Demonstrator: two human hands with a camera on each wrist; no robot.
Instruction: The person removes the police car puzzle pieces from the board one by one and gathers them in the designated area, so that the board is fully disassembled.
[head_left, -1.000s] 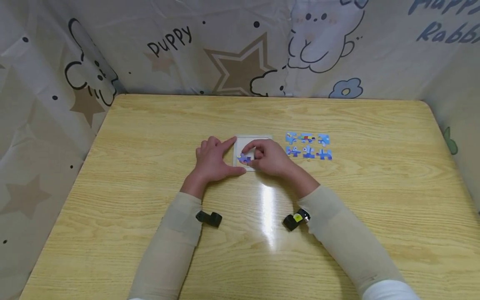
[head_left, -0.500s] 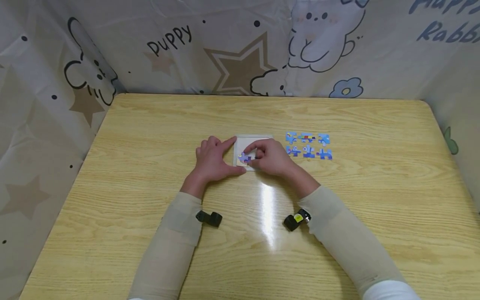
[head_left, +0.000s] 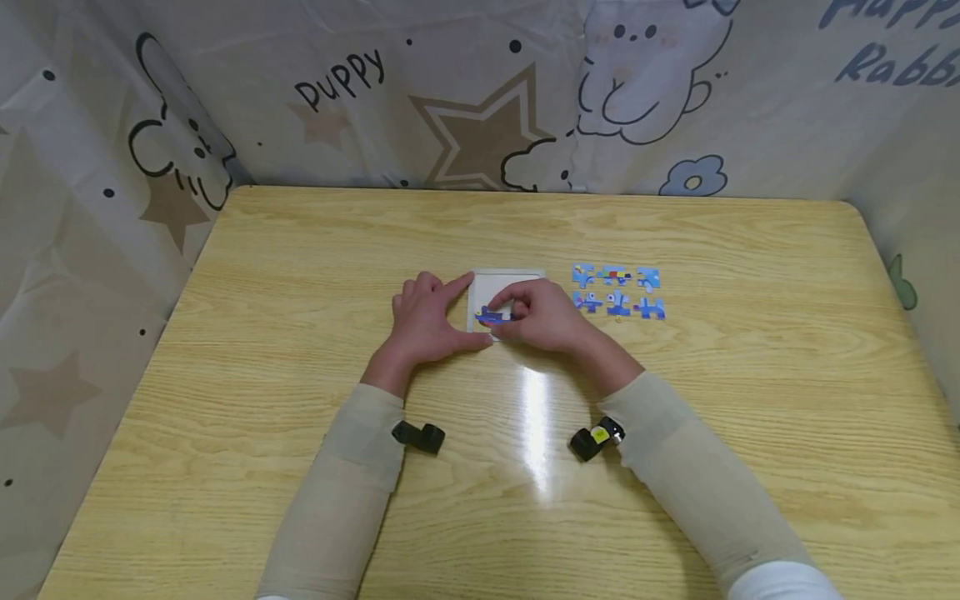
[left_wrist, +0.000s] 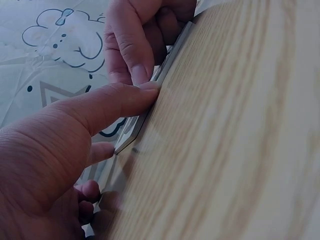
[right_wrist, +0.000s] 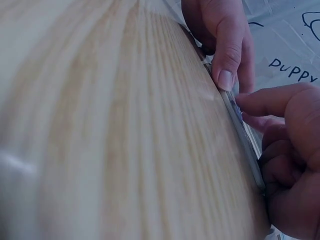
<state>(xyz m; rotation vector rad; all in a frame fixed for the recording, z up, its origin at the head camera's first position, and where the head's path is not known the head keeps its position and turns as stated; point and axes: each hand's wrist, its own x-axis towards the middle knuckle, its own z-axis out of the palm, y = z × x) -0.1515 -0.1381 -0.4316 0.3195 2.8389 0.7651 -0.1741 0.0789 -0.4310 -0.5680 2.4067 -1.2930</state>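
In the head view, a small white square puzzle tray (head_left: 510,272) lies on the table. My left hand (head_left: 427,321) holds it at the left, index fingertip at the far left corner and thumb on the near edge. My right hand (head_left: 536,312) is over the tray, thumb and index finger pinching a blue and purple jigsaw piece (head_left: 492,317) in the near left corner. The fingers partly hide the piece. In the left wrist view, the left thumb presses the tray edge (left_wrist: 172,55); in the right wrist view, the right index fingertip is close over the tray (right_wrist: 245,137).
Right of the tray, several loose blue jigsaw pieces (head_left: 617,303) lie in two rows on the wooden table (head_left: 315,275). A printed cloth (head_left: 480,100) hangs behind the table and at both sides. Each wrist carries a black camera (head_left: 592,439).
Under the right fingertips, the jigsaw piece has shifted and now shows a darker blue strip with some red. The left hand, the tray and the loose pieces stay in place.
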